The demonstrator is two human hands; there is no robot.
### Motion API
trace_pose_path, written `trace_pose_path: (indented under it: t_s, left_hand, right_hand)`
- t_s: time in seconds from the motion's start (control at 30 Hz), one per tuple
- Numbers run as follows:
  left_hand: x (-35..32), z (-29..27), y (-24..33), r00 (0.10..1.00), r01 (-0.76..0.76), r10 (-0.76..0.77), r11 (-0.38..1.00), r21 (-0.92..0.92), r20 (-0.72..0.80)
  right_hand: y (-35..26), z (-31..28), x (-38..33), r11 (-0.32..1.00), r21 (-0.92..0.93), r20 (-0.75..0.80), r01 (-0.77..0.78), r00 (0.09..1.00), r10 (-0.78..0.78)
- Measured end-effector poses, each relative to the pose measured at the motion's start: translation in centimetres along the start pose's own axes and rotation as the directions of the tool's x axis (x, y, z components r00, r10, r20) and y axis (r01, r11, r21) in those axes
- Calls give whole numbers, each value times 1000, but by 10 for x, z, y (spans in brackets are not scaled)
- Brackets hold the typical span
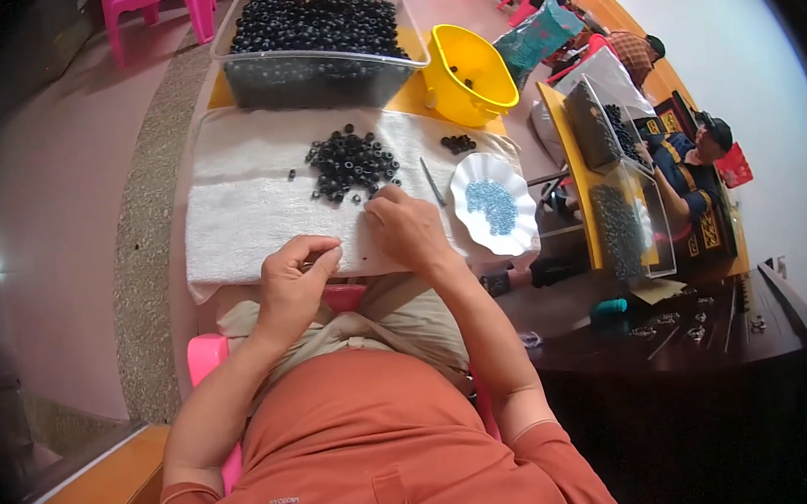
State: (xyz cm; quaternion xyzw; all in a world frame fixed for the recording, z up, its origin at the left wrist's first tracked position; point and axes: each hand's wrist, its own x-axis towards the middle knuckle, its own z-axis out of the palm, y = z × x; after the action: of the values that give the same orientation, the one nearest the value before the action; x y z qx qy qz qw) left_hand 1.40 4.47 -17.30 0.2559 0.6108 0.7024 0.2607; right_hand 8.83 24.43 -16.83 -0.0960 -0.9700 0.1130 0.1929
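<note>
A loose pile of small black ring-shaped pieces (pixel 349 161) lies on a white towel (pixel 238 199) in front of me. My right hand (pixel 408 230) is at the pile's near edge, its fingers curled together; what they hold, if anything, is hidden. Nearer to my lap, my left hand (pixel 298 277) is closed with thumb and forefinger together, and I cannot make out what is between them. To the right, a white scalloped dish (pixel 464 198) holds tiny bluish bits (pixel 492 209). Tweezers (pixel 433 181) lie between dish and pile, below a small cluster of dark pieces (pixel 458 143).
Beyond the towel stand a clear bin (pixel 314 79) full of black pieces and a yellow tub (pixel 452 87) with a few in it. At right, another person (pixel 686 173) sits by clear bins (pixel 619 221). A dark table (pixel 658 350) carries small metal parts.
</note>
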Motion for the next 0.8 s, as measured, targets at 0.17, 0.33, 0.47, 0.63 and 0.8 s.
trace_pose_path:
  t_s: [0.17, 0.33, 0.47, 0.63, 0.8]
  left_hand:
    - [1, -2, -4, 998, 54, -52, 996, -67, 19]
    - [0, 0, -4, 988, 154, -145, 961, -228, 55]
    - [-2, 1, -4, 986, 161, -147, 963, -216, 78]
    - [-4, 3, -8, 981, 185, -167, 956, -227, 97]
    - [-7, 4, -8, 978, 205, -187, 950, -237, 96]
  right_hand:
    - [-9, -15, -9, 999, 37, -55, 35, 998, -33]
    - [22, -55, -41, 996, 63, -158, -63, 985, 72]
    - [58, -88, -57, 982, -59, -170, -178, 971, 166]
    - [89, -97, -64, 962, -187, -55, -197, 980, 190]
    - [95, -86, -60, 965, -201, 8, -166, 985, 171]
